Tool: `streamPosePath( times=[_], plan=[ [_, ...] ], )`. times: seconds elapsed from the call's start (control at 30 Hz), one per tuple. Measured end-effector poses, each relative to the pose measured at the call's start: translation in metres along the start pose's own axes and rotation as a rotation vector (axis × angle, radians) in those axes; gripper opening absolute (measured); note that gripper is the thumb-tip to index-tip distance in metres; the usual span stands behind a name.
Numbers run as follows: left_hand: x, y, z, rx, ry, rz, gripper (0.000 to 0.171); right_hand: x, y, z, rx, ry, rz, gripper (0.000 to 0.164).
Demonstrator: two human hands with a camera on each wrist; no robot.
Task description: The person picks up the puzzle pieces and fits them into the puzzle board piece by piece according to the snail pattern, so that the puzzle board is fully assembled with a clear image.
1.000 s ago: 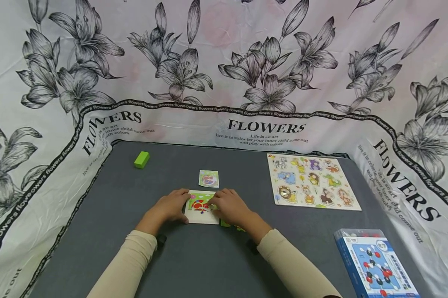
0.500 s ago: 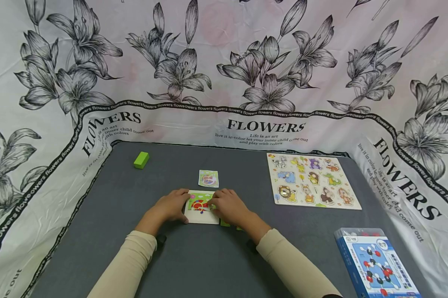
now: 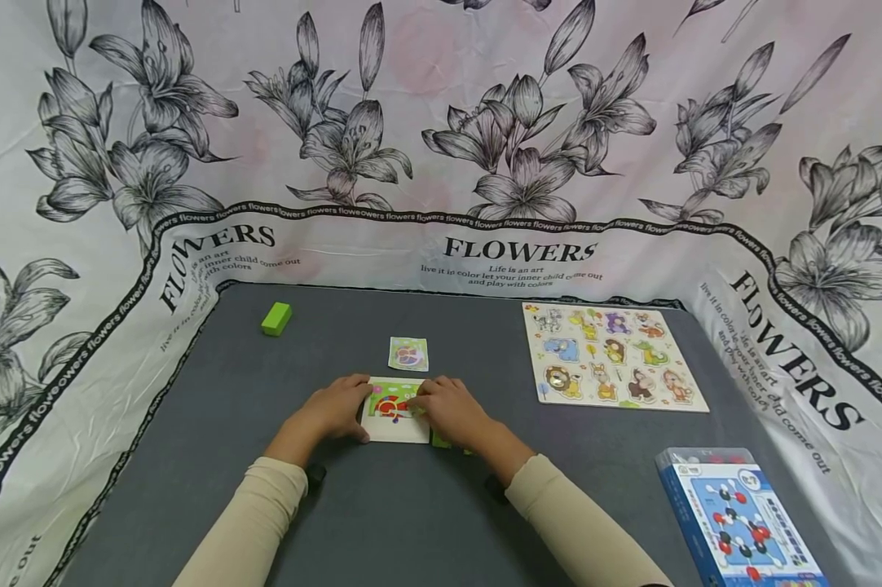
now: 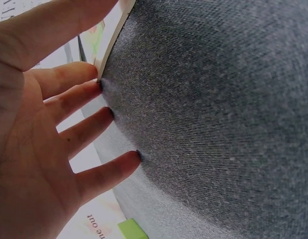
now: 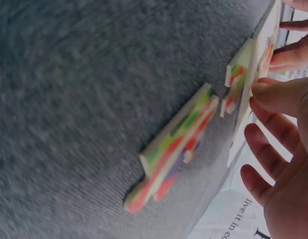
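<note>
A pale puzzle board (image 3: 395, 432) lies on the dark table, with joined green and red puzzle pieces (image 3: 390, 403) along its far part. My left hand (image 3: 336, 410) is at the board's left side; in the left wrist view its fingers are fairly straight and spread, touching the board's edge. Over the board's right side, my right hand (image 3: 452, 412) pinches a small puzzle piece, mostly hidden by the fingertips. Loose puzzle pieces (image 5: 176, 139) lie right of the board, partly under my right hand in the head view. Beyond the board sits a small picture card (image 3: 408, 355).
A green block (image 3: 276, 319) stands at the far left. An animal picture board (image 3: 617, 355) lies at the far right. Nearer on the right is a blue box (image 3: 738, 518) with molecule models pictured. A flower-printed cloth (image 3: 382, 253) rises behind the table.
The head view has shifted slightly. Both hands stay at the board in nearly the same pose.
</note>
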State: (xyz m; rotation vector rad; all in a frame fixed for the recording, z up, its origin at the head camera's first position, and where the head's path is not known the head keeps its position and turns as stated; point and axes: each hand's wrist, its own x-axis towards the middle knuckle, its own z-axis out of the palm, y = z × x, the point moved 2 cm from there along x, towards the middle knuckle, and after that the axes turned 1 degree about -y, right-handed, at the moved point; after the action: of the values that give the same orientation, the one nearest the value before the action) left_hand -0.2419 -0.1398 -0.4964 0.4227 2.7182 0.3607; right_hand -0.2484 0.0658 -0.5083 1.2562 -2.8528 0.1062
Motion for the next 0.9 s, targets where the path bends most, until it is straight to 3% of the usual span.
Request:
streamPosePath(
  times=[0.47, 0.9],
  plan=[
    [-0.001, -0.002, -0.002, -0.008, 0.001, 0.002, 0.084, -0.023, 0.010, -0.015, 0.115, -0.051, 0.030, 0.033],
    [0.001, -0.002, 0.000, -0.003, -0.012, -0.002, 0.083, -0.041, 0.012, -0.012, 0.069, -0.073, 0.015, 0.038]
  ],
)
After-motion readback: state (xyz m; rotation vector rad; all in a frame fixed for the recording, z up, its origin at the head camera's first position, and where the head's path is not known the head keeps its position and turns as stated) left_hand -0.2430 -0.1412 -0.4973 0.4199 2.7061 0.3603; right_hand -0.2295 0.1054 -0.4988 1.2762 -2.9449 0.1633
